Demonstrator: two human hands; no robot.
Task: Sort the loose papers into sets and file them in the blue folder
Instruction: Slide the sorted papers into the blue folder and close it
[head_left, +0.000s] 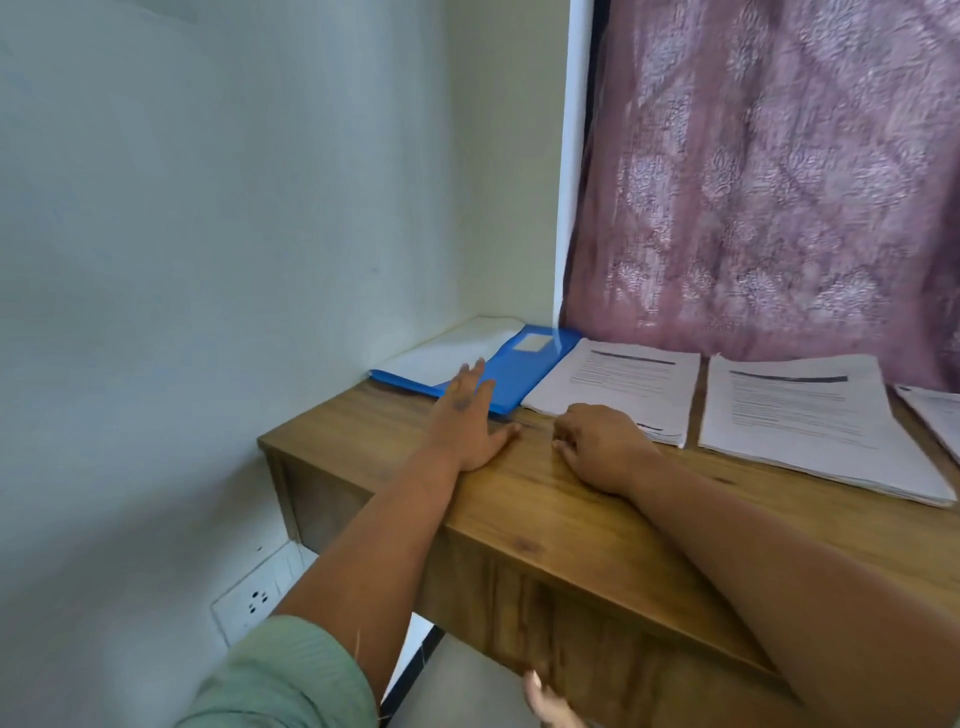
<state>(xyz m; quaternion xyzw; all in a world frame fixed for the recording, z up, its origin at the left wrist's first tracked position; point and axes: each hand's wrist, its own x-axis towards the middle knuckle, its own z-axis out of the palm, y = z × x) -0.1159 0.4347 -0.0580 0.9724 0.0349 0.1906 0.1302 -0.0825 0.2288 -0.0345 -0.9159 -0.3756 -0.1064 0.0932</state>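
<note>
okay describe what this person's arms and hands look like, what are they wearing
The left arm has a pale green fabric sleeve pushed up above the elbow, leaving the forearm bare. The left hand carries a small dark mark on its back. The right arm and right hand are bare, with no sleeve, watch or rings visible.

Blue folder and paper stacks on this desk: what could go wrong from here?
1. The blue folder lies with sheets on it near the desk's left end; the left hand pressing its edge might push it askew.
2. The right hand, curled by the nearest paper stack, could fan its loose corner.
</note>
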